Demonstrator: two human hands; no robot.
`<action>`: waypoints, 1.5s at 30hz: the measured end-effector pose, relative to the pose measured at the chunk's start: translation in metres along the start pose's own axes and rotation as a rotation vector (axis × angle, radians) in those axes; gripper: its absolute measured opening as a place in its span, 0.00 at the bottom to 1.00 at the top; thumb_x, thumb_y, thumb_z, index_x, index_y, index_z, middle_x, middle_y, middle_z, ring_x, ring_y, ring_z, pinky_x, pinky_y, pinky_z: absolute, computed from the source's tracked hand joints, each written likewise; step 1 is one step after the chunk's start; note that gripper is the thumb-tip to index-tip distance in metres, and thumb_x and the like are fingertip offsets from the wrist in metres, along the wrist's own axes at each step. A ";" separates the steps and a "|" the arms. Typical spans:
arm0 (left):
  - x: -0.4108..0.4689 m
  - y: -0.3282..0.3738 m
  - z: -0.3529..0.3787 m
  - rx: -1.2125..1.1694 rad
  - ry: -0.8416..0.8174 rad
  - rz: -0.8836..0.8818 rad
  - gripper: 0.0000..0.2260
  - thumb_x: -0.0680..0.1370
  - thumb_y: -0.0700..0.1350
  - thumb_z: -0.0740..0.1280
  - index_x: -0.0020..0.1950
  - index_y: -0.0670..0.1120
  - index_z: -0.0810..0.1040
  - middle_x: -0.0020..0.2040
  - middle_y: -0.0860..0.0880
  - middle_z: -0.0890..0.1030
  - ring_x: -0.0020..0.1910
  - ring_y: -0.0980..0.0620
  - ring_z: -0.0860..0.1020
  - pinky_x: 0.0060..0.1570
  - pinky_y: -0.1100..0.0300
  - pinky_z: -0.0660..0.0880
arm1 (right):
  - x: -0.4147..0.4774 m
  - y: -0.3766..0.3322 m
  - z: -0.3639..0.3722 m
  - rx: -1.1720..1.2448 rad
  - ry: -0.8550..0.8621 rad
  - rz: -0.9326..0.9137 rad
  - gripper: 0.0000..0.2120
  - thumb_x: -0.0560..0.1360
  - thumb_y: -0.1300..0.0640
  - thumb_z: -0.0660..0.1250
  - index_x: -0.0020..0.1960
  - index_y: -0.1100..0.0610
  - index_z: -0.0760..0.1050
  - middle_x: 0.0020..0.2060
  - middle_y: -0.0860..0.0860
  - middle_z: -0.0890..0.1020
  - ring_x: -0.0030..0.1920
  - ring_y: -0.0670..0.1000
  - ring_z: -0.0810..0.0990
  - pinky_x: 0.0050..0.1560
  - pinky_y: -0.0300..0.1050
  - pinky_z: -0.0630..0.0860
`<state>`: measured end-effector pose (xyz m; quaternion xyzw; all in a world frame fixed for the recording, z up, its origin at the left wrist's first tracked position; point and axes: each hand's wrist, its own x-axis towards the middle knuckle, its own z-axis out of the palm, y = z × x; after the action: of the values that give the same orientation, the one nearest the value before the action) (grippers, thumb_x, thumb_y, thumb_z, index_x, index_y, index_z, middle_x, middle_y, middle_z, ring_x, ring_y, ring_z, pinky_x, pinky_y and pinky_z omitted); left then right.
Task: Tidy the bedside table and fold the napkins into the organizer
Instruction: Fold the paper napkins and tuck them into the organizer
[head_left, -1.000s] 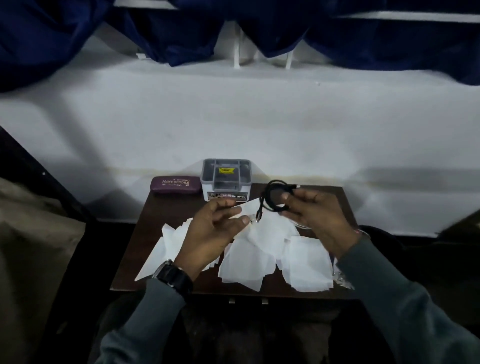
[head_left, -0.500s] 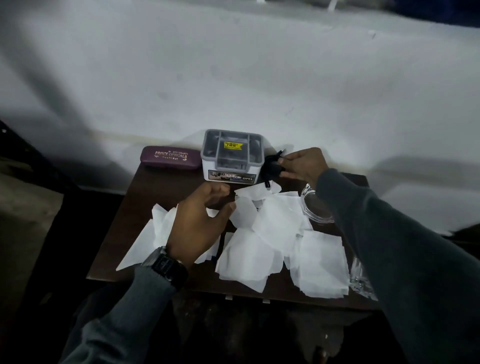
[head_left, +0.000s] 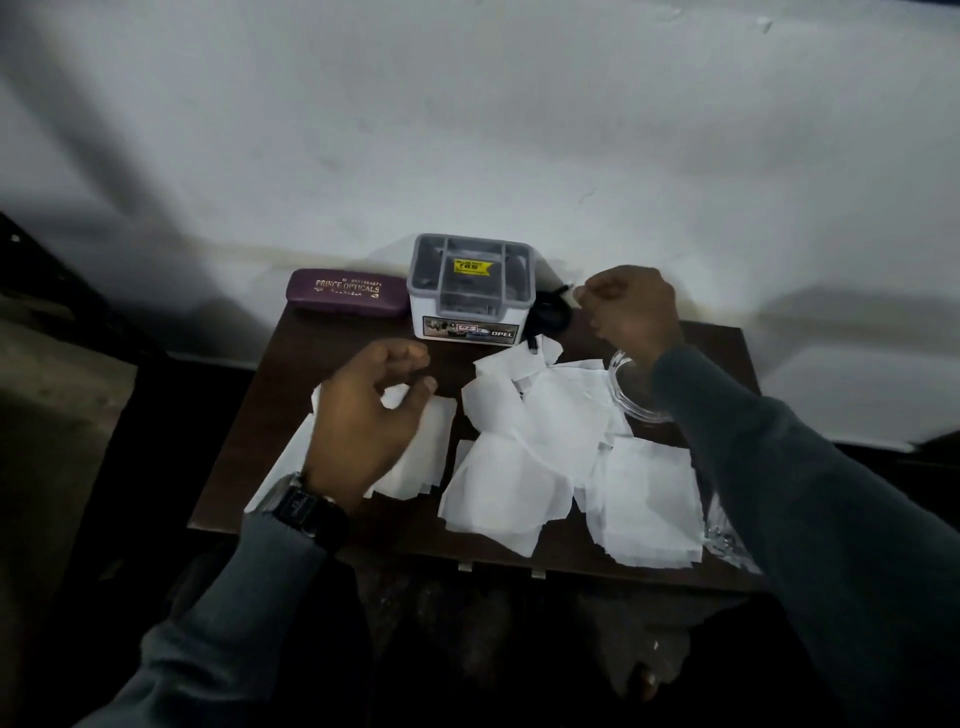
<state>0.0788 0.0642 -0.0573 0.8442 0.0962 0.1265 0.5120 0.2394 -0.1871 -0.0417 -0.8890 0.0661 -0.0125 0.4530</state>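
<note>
Several napkins (head_left: 540, 431) under left hand (head_left: 363, 421), fingers loose, empty; right hand (head_left: 631, 312) fingers curled against cable (head_left: 550, 314) beside organizer (head_left: 470, 325), grip unclear.

White wall (head_left: 467, 130), scuffed and shadowed, fills the upper frame. Dark slanted frame (head_left: 62, 291) runs along the left edge, with a dull brown surface (head_left: 47, 405) below it. Black wristwatch (head_left: 306, 512) sits lower left of centre.

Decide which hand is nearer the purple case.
Left. The left hand hovers in front of the case, slightly to its right; the right hand is farther right, past the organizer, by the cable.
</note>
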 end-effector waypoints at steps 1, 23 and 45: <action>0.001 0.000 -0.011 -0.017 0.034 -0.020 0.11 0.76 0.36 0.75 0.57 0.45 0.82 0.53 0.53 0.86 0.54 0.61 0.83 0.55 0.69 0.76 | -0.011 -0.001 -0.009 0.021 0.042 -0.039 0.06 0.75 0.56 0.75 0.50 0.58 0.85 0.47 0.55 0.87 0.44 0.52 0.84 0.54 0.48 0.82; -0.044 -0.029 -0.053 0.340 -0.008 -0.258 0.20 0.72 0.42 0.77 0.62 0.44 0.78 0.56 0.45 0.84 0.50 0.44 0.83 0.51 0.60 0.74 | -0.206 0.016 0.010 0.006 -0.148 -0.179 0.07 0.75 0.58 0.74 0.51 0.49 0.84 0.43 0.38 0.84 0.37 0.38 0.81 0.41 0.23 0.71; -0.029 -0.039 -0.037 -0.081 0.132 -0.412 0.24 0.70 0.42 0.78 0.63 0.50 0.76 0.47 0.54 0.84 0.51 0.52 0.84 0.57 0.52 0.80 | -0.127 -0.046 0.090 -0.460 -0.429 -0.395 0.18 0.78 0.53 0.71 0.67 0.53 0.78 0.64 0.52 0.80 0.66 0.57 0.74 0.68 0.53 0.72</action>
<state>0.0383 0.1046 -0.0787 0.7753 0.2947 0.0779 0.5532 0.1261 -0.0712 -0.0529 -0.9455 -0.2022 0.1022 0.2340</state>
